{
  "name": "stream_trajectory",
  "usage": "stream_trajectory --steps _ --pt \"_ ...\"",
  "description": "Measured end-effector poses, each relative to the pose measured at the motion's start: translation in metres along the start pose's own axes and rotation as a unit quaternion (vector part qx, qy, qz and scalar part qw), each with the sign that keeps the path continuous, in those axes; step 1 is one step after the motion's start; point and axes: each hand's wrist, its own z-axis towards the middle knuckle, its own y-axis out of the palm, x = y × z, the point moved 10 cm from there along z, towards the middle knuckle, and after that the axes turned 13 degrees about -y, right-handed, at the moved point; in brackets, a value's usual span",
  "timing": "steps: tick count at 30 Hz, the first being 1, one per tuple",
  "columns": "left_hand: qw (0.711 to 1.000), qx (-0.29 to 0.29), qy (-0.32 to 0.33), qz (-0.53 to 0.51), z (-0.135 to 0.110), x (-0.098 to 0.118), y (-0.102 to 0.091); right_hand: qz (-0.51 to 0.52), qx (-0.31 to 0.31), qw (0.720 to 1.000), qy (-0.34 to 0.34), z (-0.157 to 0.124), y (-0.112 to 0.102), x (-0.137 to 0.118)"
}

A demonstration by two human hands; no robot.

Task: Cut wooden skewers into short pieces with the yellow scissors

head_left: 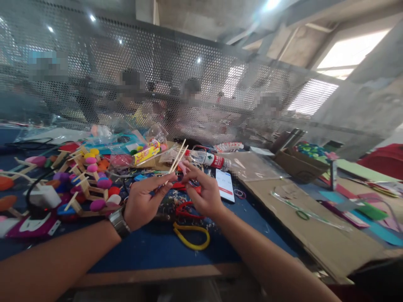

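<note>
my left hand (141, 203) pinches thin wooden sticks (177, 156) that point to one o'clock, above the blue bench (138, 251). my right hand (204, 192) curls by a small pink thing (182, 167); i cannot tell if it holds it. a phone (225, 184) lies at its three o'clock.

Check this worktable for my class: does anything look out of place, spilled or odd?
The bottle lies on its side behind the phone rather than upright, though no spill shows. Pale scraps litter the blue table between the left hand and right hand, looking untidy.
</note>
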Motion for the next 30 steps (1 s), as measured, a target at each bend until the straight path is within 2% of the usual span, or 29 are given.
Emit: stream_trajectory --steps 3,5,6,9,11,14,16,19,22,26,30 --pt "1.0 -0.001 0.006 -0.007 -0.001 0.0 0.001 -0.116 -0.042 0.992 -0.04 0.021 -0.016 0.021" --pt "1.0 -0.001 0.006 -0.012 -0.002 0.0 0.001 -0.239 -0.112 0.965 0.016 0.034 -0.029 0.064" --pt "1.0 -0.002 0.007 -0.014 -0.002 0.0 0.001 -0.299 -0.177 0.936 0.062 0.037 -0.032 0.093" --pt "1.0 -0.004 0.006 -0.016 -0.002 -0.001 0.002 -0.328 -0.253 0.902 0.12 0.043 -0.043 0.156" --pt "1.0 -0.004 0.001 -0.017 -0.002 -0.002 0.001 -0.331 -0.305 0.879 0.157 0.037 -0.041 0.189" --pt "1.0 -0.002 -0.003 -0.018 -0.001 -0.003 0.0 -0.326 -0.371 0.848 0.193 0.023 -0.031 0.222" --pt "1.0 -0.003 -0.004 -0.019 -0.001 -0.004 0.0 -0.333 -0.391 0.832 0.209 0.016 -0.029 0.234" --pt "1.0 -0.008 -0.009 -0.018 -0.001 -0.004 0.0 -0.348 -0.387 0.824 0.224 0.011 -0.037 0.246" --pt "1.0 -0.014 -0.016 -0.014 0.0 -0.005 0.001 -0.352 -0.356 0.835 0.227 0.013 -0.051 0.252" --pt "1.0 -0.016 -0.019 -0.016 0.0 -0.004 0.001 -0.334 -0.282 0.873 0.215 0.02 -0.073 0.253" --pt "1.0 -0.014 -0.023 -0.013 0.0 -0.006 0.001 -0.295 -0.179 0.918 0.196 0.031 -0.105 0.253"
